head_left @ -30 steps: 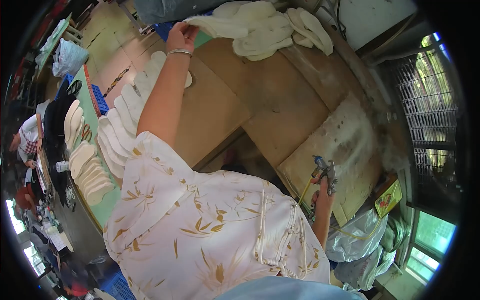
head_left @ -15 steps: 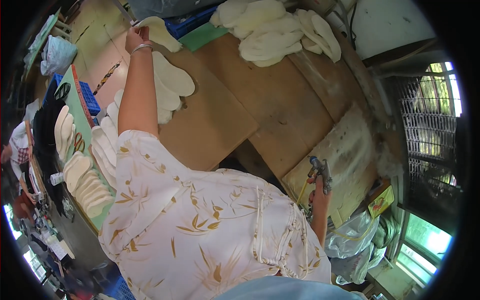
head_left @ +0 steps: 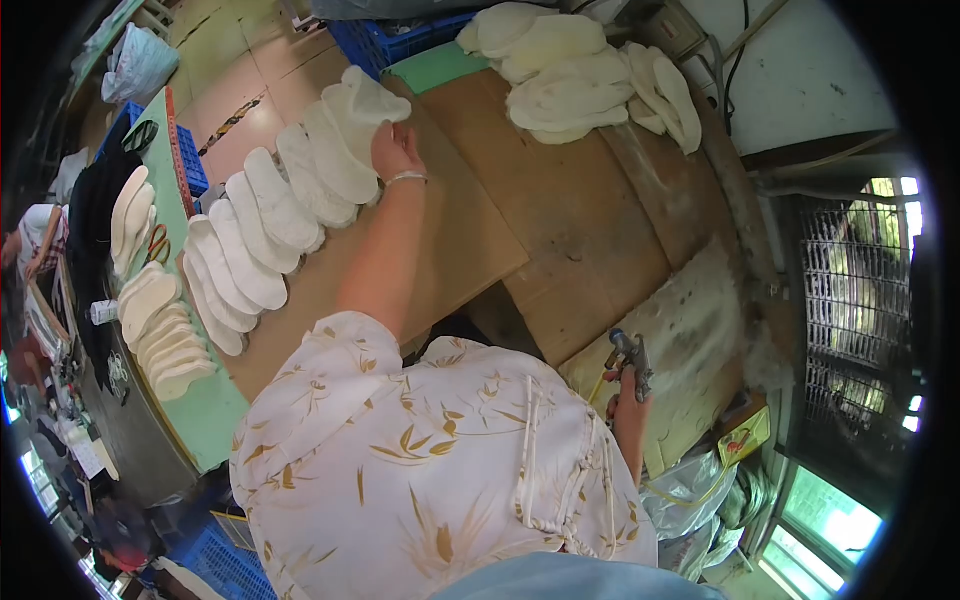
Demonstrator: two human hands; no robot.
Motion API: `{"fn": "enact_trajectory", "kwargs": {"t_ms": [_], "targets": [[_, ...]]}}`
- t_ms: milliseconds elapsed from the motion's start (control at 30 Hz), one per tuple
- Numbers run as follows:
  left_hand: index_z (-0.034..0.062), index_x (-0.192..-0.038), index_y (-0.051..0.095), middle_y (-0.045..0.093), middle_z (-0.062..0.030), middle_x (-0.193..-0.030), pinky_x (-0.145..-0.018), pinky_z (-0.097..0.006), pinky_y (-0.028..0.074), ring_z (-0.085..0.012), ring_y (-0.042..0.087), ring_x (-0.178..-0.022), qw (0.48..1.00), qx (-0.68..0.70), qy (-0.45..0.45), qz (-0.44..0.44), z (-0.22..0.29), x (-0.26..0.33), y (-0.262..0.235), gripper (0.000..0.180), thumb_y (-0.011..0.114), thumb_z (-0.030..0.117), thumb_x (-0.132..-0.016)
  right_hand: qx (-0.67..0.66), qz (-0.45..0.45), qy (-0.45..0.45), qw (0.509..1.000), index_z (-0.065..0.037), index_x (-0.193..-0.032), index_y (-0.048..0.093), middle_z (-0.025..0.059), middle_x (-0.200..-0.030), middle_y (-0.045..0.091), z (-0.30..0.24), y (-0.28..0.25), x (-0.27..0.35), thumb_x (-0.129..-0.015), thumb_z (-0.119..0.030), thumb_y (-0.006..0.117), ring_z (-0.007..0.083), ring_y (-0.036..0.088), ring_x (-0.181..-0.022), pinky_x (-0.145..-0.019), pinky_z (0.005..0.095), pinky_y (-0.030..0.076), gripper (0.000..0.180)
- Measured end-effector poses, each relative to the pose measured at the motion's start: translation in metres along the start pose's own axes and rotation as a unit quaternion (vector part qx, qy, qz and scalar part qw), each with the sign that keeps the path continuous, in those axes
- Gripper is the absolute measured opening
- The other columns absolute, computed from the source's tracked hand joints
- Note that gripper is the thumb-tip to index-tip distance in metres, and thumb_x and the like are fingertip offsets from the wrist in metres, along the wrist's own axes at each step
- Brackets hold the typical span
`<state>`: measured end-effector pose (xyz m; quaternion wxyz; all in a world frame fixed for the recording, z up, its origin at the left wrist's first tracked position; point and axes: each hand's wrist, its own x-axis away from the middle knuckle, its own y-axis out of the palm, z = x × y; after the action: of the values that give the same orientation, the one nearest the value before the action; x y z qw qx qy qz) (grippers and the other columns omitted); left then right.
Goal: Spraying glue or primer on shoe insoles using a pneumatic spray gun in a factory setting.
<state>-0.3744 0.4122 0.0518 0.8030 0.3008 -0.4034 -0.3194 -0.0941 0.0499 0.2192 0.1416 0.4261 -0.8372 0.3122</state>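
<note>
My left hand (head_left: 398,152) is closed on the edge of a cream insole (head_left: 365,105) at the far end of a row, and the insole bends upward. Several more white insoles (head_left: 262,205) lie overlapping in that row on the cardboard sheet (head_left: 450,215). In my right hand (head_left: 627,392), low on the right, is a metal spray gun (head_left: 632,362) with a yellowish hose below it. Its nozzle end points away from me, over a stained board (head_left: 690,330).
A pile of cream insoles (head_left: 570,85) lies at the far right. On the green table (head_left: 205,420) to the left are stacked insoles (head_left: 165,335) and orange-handled scissors (head_left: 158,245). Blue crates (head_left: 400,42) stand beyond. Another person (head_left: 45,240) is at the far left.
My left hand has come right and nearer with the insole, from the row's far side. The row shows more fully. My right hand stays low on the right with the spray gun.
</note>
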Motion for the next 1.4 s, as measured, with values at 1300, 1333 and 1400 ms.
{"fn": "enact_trajectory", "kwargs": {"t_ms": [1300,1333,1400], "targets": [[-0.0022,-0.086,0.046,0.058,-0.0140,-0.072,-0.053,-0.029,0.052,-0.0237,0.062,-0.064,0.841,-0.327,-0.237,-0.359,-0.178,0.114,0.155,0.017,0.059,0.003,-0.077,-0.137,0.207,0.065,0.966,-0.004,-0.080,0.062,-0.0039,-0.059,0.050,0.078,-0.053,0.020,-0.084,-0.030,0.056,0.0024,0.038,-0.046,-0.042,0.0202,0.029,0.027],[-0.0025,-0.086,0.046,0.058,-0.0142,-0.074,-0.056,-0.030,0.053,-0.0247,0.062,-0.068,0.828,-0.304,-0.261,-0.392,-0.178,0.130,0.169,0.016,0.058,0.001,-0.076,-0.148,0.209,0.075,0.964,-0.004,-0.080,0.062,-0.0037,-0.060,0.050,0.076,-0.057,0.022,-0.084,-0.030,0.056,0.0023,0.037,-0.046,-0.043,0.0204,0.029,0.027],[-0.0028,-0.087,0.046,0.058,-0.0144,-0.077,-0.059,-0.030,0.053,-0.0257,0.062,-0.072,0.802,-0.287,-0.303,-0.427,-0.178,0.175,0.191,0.015,0.057,-0.001,-0.076,-0.159,0.215,0.085,0.960,-0.005,-0.081,0.062,-0.0037,-0.063,0.051,0.079,-0.067,0.027,-0.085,-0.030,0.056,0.0021,0.037,-0.047,-0.043,0.0203,0.029,0.027]]}}
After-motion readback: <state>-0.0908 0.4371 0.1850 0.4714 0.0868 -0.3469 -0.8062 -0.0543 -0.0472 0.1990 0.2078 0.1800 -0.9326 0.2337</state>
